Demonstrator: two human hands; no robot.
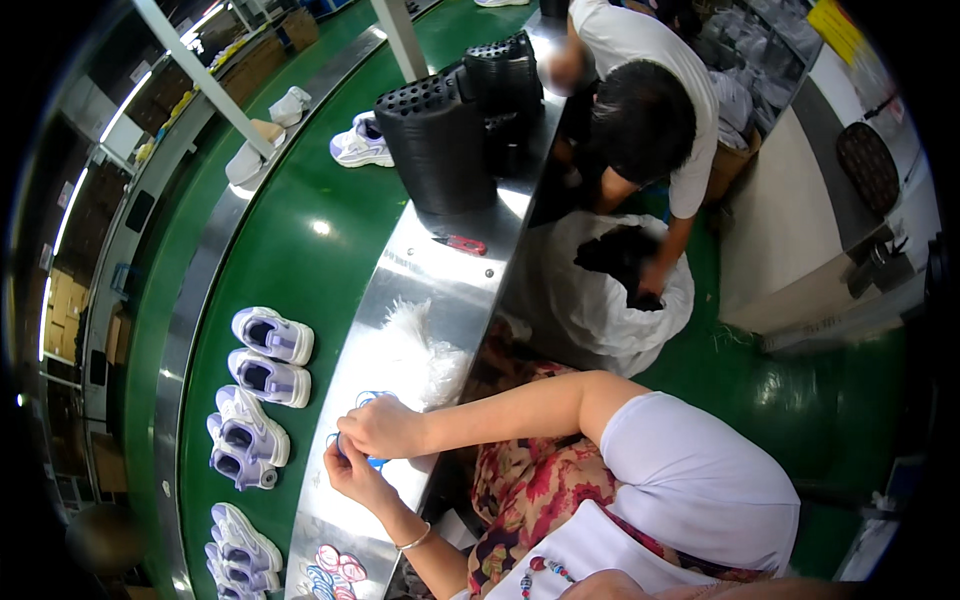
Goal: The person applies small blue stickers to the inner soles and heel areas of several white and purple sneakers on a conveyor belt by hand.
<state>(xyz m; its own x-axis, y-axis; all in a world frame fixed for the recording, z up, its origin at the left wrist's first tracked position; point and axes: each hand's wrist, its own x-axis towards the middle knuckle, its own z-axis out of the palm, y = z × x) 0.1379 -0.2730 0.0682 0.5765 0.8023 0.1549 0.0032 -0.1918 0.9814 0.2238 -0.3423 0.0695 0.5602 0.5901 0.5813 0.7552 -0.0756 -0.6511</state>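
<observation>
Steel worktop (pixel 420 270) beside a green conveyor belt (pixel 310 250): both hands, left (pixel 348 472) and right (pixel 380 428), pinch a small blue-edged shoe piece (pixel 372 462) with closed fingers.

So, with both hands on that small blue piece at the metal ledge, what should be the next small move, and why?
Probably lift the blue piece toward the pale purple shoes on the green belt. Both the left hand and the right hand already pinch it, and the shoes lie just beside them.

Both hands' fingers (pixel 345 452) hide most of the small blue piece (pixel 374 461)
</observation>
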